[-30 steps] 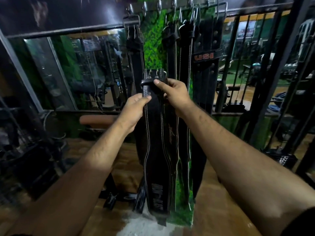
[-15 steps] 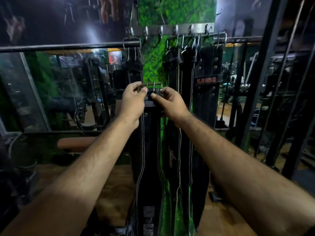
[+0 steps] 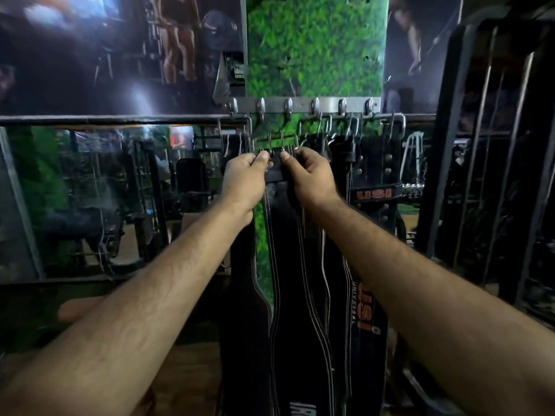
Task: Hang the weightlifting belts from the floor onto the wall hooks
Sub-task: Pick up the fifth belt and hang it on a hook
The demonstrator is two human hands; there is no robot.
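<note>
A black weightlifting belt [image 3: 288, 265] with white stitching hangs down between my arms. My left hand [image 3: 243, 178] and my right hand [image 3: 309, 175] both pinch its top end just under the metal buckle [image 3: 274, 144]. The buckle is held a little below the steel hook rail [image 3: 303, 104] on the green wall panel, under two bare hooks [image 3: 260, 107]. Several other black belts hang from the rail: one [image 3: 237, 145] to the left, and others to the right, including one marked USI [image 3: 375, 193].
A dark horizontal bar [image 3: 105, 119] runs along the mirrored wall on the left. Black rack uprights [image 3: 444, 163] stand close on the right. Wooden floor [image 3: 186, 376] shows at the bottom.
Both hands have lifted the belt's buckle end up toward the hook rail. The view has tilted up and come closer to the wall.
</note>
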